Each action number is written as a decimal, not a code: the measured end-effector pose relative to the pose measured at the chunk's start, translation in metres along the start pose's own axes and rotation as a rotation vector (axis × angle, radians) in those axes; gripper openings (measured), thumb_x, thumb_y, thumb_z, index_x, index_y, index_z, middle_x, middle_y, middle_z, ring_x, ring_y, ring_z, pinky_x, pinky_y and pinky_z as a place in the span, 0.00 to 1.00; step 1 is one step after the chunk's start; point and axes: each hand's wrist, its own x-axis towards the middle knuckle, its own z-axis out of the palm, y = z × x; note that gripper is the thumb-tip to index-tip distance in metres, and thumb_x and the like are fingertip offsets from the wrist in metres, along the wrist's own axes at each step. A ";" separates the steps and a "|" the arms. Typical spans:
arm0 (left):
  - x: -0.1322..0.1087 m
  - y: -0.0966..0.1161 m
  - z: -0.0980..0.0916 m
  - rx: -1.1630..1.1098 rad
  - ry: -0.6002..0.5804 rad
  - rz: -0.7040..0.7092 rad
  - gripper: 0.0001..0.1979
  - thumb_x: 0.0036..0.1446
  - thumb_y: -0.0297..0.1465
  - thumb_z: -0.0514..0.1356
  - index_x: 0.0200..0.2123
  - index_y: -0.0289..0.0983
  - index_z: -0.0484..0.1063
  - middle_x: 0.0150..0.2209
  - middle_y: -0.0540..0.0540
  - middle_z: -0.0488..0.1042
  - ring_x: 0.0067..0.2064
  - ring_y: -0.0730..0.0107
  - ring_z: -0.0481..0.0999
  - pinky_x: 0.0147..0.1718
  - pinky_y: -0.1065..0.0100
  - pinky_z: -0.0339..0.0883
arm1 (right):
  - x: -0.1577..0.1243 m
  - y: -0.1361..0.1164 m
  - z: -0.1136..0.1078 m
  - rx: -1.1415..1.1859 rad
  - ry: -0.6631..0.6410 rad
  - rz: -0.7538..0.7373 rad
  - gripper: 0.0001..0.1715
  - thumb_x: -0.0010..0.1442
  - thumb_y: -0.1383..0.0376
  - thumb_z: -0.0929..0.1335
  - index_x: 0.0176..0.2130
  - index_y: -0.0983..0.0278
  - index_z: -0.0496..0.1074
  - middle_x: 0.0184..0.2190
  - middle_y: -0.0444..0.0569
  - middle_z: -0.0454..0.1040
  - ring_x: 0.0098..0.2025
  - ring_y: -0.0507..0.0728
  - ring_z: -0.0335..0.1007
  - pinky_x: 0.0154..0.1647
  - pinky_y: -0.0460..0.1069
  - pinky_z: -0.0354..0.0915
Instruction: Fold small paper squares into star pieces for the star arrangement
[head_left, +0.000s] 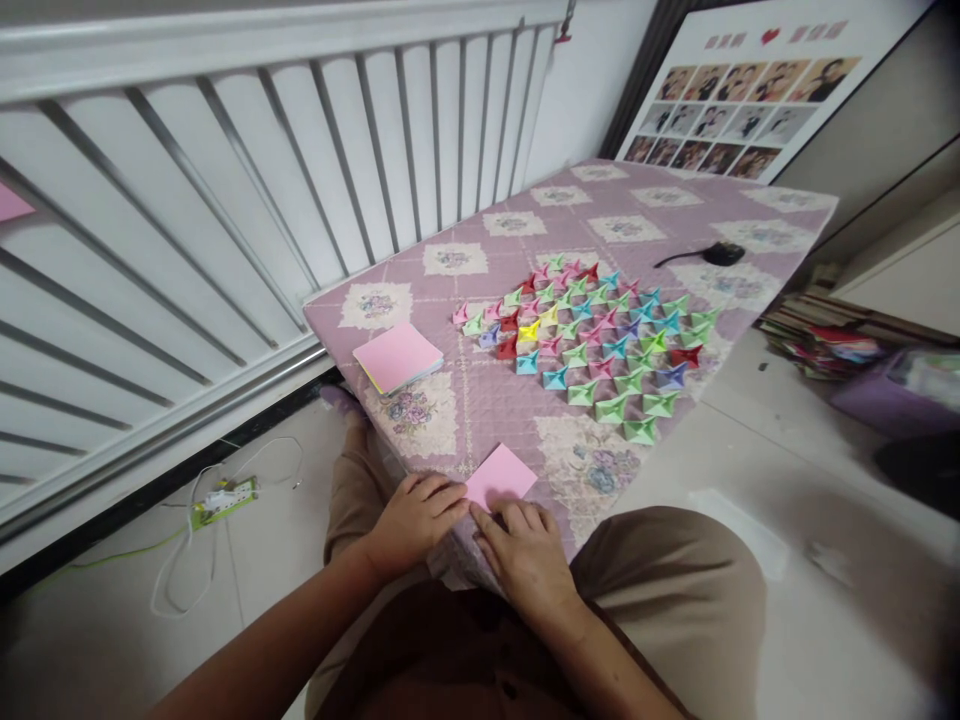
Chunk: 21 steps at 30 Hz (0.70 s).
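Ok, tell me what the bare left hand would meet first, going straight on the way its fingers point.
The left hand would probably meet the square sheet of pink paper first, right at its fingertips; whether they touch it is unclear. The right hand lies close beside that line.

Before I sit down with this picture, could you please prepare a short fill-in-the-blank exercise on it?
1. The left hand and right hand are at the near edges of a square sheet coloured ____.
2. In the picture, the paper stack lies to the ____ of the folded paper pieces.
3. The pale patches on the purple tablecloth show printed ____.
4. The heart on the photo board is ____.

Missing words: pink; left; flowers; red.
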 end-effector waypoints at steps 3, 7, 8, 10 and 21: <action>-0.011 -0.004 0.004 0.021 0.027 0.012 0.17 0.64 0.31 0.52 0.55 0.43 0.66 0.57 0.46 0.68 0.58 0.62 0.61 0.54 0.59 0.53 | 0.002 0.000 -0.001 -0.002 -0.036 -0.027 0.20 0.61 0.57 0.66 0.53 0.52 0.70 0.47 0.50 0.73 0.50 0.61 0.63 0.49 0.56 0.51; -0.018 -0.007 0.011 0.037 0.036 0.016 0.18 0.63 0.30 0.53 0.56 0.43 0.65 0.57 0.46 0.68 0.59 0.63 0.60 0.56 0.59 0.54 | -0.003 0.008 -0.004 0.015 -0.028 -0.065 0.19 0.61 0.59 0.66 0.52 0.56 0.71 0.49 0.50 0.73 0.53 0.60 0.62 0.51 0.56 0.50; -0.019 -0.007 0.013 0.036 0.041 0.012 0.18 0.63 0.29 0.53 0.56 0.43 0.65 0.57 0.46 0.68 0.60 0.63 0.60 0.56 0.59 0.55 | -0.005 0.011 -0.004 0.017 -0.015 -0.064 0.19 0.61 0.60 0.66 0.52 0.57 0.71 0.50 0.49 0.73 0.53 0.59 0.62 0.52 0.56 0.50; -0.020 -0.006 0.017 0.026 0.058 0.003 0.18 0.63 0.28 0.52 0.56 0.42 0.66 0.56 0.45 0.68 0.60 0.63 0.60 0.57 0.59 0.56 | -0.010 0.017 -0.005 0.014 0.010 -0.055 0.18 0.61 0.60 0.66 0.51 0.58 0.71 0.51 0.48 0.73 0.53 0.59 0.63 0.53 0.56 0.50; -0.031 -0.017 0.028 -0.021 0.148 0.110 0.19 0.64 0.23 0.46 0.56 0.34 0.63 0.58 0.42 0.67 0.64 0.61 0.54 0.58 0.56 0.62 | -0.020 0.024 -0.007 0.009 0.054 0.000 0.17 0.62 0.63 0.65 0.50 0.59 0.72 0.50 0.48 0.74 0.51 0.58 0.64 0.51 0.54 0.52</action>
